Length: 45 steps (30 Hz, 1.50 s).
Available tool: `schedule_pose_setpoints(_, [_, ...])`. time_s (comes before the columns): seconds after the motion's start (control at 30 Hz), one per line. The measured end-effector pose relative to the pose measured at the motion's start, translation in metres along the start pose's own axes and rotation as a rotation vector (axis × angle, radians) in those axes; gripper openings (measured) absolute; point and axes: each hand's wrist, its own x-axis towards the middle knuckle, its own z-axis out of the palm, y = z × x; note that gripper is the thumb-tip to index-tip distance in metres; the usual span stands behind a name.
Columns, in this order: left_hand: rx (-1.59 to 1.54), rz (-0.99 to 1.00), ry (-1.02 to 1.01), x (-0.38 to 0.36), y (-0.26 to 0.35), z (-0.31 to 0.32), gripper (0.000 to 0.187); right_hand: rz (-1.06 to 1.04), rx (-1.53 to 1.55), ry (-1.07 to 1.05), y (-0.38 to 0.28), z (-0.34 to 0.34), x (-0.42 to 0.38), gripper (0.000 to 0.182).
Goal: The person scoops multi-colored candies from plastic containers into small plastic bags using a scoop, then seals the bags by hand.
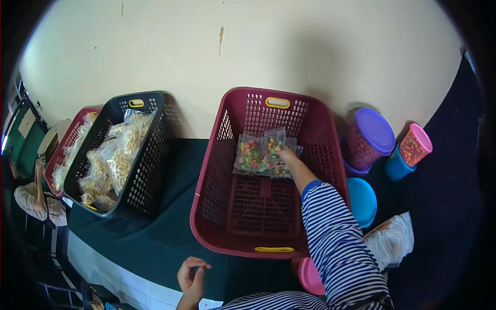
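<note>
At the far left edge of the frame another person (33,199) in a striped top sits low down, partly cut off by the dark rim of the view. Just right of that, a red basket (72,135) and a black basket (150,155) stand side by side, touching, both filled with clear bags of pale snacks (116,163). They rest on a dark green cloth (170,227) that covers the surface along the cream wall.

Low in the frame, left of centre, the left hand (192,276) hangs over the near edge of the cloth, fingers loosely curled toward the thumb and holding nothing.

In the middle stands a large maroon basket (227,206) with yellow handles, mostly bare inside. Against its far wall lies a small cluster of clear bags of coloured sweets (256,155). The right hand (287,156), at the end of a blue-and-white striped sleeve, reaches into the basket and rests on the right side of that cluster; its fingers are on the bags, but whether they grip one cannot be told.

To the right of the maroon basket are a jar with a purple lid (372,134), a jar with a pink lid (416,144) on a blue tub, a blue lid (361,199), and a stack of empty clear bags (392,240) at the lower right.
</note>
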Motion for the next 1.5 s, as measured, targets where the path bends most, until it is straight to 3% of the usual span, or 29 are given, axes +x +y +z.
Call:
schedule_pose_setpoints(0.17, [0.477, 0.558, -0.335, 0.09, 0.083, 0.029, 0.017, -0.029, 0.015, 0.089, 0.023, 0.0, 0.021, 0.035])
schedule_pose_setpoints(0.23, [0.325, 0.498, -0.366, 0.146, 0.089, 0.078, 0.013, -0.007, 0.031, 0.001, 0.013, -0.001, 0.002, 0.034])
schedule_pose_setpoints(0.3, [0.133, 0.165, -0.451, 0.211, 0.058, 0.134, 0.014, 0.056, 0.075, -0.078, 0.009, -0.001, 0.0, 0.032])
schedule_pose_setpoints(0.33, [0.175, 0.109, -0.457, 0.25, 0.024, 0.162, 0.019, 0.054, 0.075, -0.078, 0.017, -0.002, 0.018, 0.032])
schedule_pose_setpoints(0.4, [0.689, -0.009, -0.423, 0.31, -0.009, 0.199, 0.027, -0.009, 0.07, 0.007, 0.035, -0.002, 0.059, 0.031])
schedule_pose_setpoints(0.43, [0.867, -0.091, -0.387, 0.331, -0.032, 0.211, 0.028, -0.08, 0.218, -0.133, 0.016, 0.002, 0.011, 0.031])
schedule_pose_setpoints(0.5, [1.149, 0.069, -0.301, 0.386, -0.138, 0.216, 0.028, -0.043, 0.228, -0.103, 0.008, 0.006, -0.006, 0.03])
schedule_pose_setpoints(0.53, [0.968, -0.146, -0.112, 0.355, -0.103, 0.224, 0.031, 0.007, 0.226, -0.066, 0.008, 0.003, -0.007, 0.029])
schedule_pose_setpoints(0.57, [1.144, -0.151, -0.347, 0.368, -0.147, 0.227, 0.05, -0.005, 0.244, -0.054, 0.035, -0.013, 0.04, 0.029])
schedule_pose_setpoints(0.6, [0.879, -0.649, -0.298, 0.351, -0.118, 0.242, 0.047, -0.07, 0.139, -0.077, 0.067, -0.019, 0.084, 0.034])
schedule_pose_setpoints(0.63, [0.795, -0.304, -0.275, 0.365, -0.234, 0.234, 0.048, -0.131, 0.028, -0.097, 0.085, -0.001, 0.132, 0.04])
schedule_pose_setpoints(0.67, [0.799, -0.301, -0.285, 0.369, -0.25, 0.241, 0.048, -0.13, 0.036, -0.09, 0.073, -0.003, 0.115, 0.04])
schedule_pose_setpoints(0.73, [0.994, -0.55, -0.358, 0.369, -0.276, 0.249, 0.043, -0.158, -0.43, 0.11, 0.045, 0.004, 0.056, 0.06])
schedule_pose_setpoints(0.77, [1.01, -0.547, -0.378, 0.373, -0.314, 0.246, 0.043, -0.146, -0.409, 0.119, 0.047, 0.009, 0.059, 0.06])
schedule_pose_setpoints(0.83, [0.618, -0.576, -0.327, 0.391, -0.387, 0.242, 0.041, -0.14, -0.577, 0.218, 0.045, 0.012, 0.069, 0.072])
schedule_pose_setpoints(0.87, [0.628, -0.561, -0.346, 0.391, -0.368, 0.25, 0.041, -0.141, -0.559, 0.235, 0.034, 0.012, 0.052, 0.072])
schedule_pose_setpoints(0.93, [1.126, -0.551, -0.457, 0.37, -0.277, 0.266, 0.043, -0.086, -0.73, 0.23, 0.011, 0.011, -0.003, 0.084])
schedule_pose_setpoints(0.97, [1.266, -0.367, -0.492, 0.354, -0.235, 0.272, 0.048, -0.17, -0.856, 0.267, 0.017, 0.011, 0.001, 0.084])
schedule_pose_setpoints(1.03, [1.155, -0.341, -0.38, 0.362, -0.263, 0.265, 0.053, -0.173, -0.636, 0.46, 0.059, 0.021, 0.088, 0.06])
schedule_pose_setpoints(1.07, [1.028, -0.366, -0.4, 0.35, -0.225, 0.262, 0.059, -0.17, -0.433, 0.545, 0.049, 0.022, 0.077, 0.049])
schedule_pose_setpoints(1.1, [1.036, -0.203, -0.592, 0.384, -0.289, 0.237, 0.071, -0.163, -0.225, 0.632, 0.029, 0.021, 0.049, 0.043])
schedule_pose_setpoints(1.13, [0.695, -0.396, -0.297, 0.376, -0.285, 0.244, 0.074, -0.285, -0.269, 0.61, 0.003, 0.014, 0.003, 0.044])
schedule_pose_setpoints(1.17, [0.709, -0.456, -0.334, 0.366, -0.249, 0.246, 0.069, -0.439, -0.825, 0.508, -0.005, 0.002, -0.001, 0.04])
schedule_pose_setpoints(1.2, [0.72, -0.513, -0.362, 0.357, -0.196, 0.25, 0.064, -0.326, -0.879, 0.346, -0.019, -0.002, 0.003, 0.037])
schedule_pose_setpoints(1.27, [0.537, -0.589, -0.593, 0.342, -0.123, 0.26, 0.04, -0.435, -1.017, 0.184, -0.058, -0.015, -0.06, 0.038])
schedule_pose_setpoints(1.3, [0.488, -0.512, -0.59, 0.331, -0.098, 0.268, 0.038, -0.47, -1.05, 0.128, -0.071, -0.02, -0.085, 0.04])
schedule_pose_setpoints(1.33, [0.445, -0.434, -0.585, 0.322, -0.075, 0.272, 0.036, -0.51, -1.075, 0.07, -0.083, -0.022, -0.111, 0.044])
schedule_pose_setpoints(1.4, [0.293, -0.258, -0.518, 0.281, -0.03, 0.274, 0.029, -0.661, -0.78, 0.162, -0.083, -0.04, -0.189, 0.048])
schedule_pose_setpoints(1.5, [0.119, -0.078, -0.707, 0.17, 0.066, 0.268, 0.028, -0.84, -0.605, 0.076, -0.056, -0.082, -0.326, 0.046])
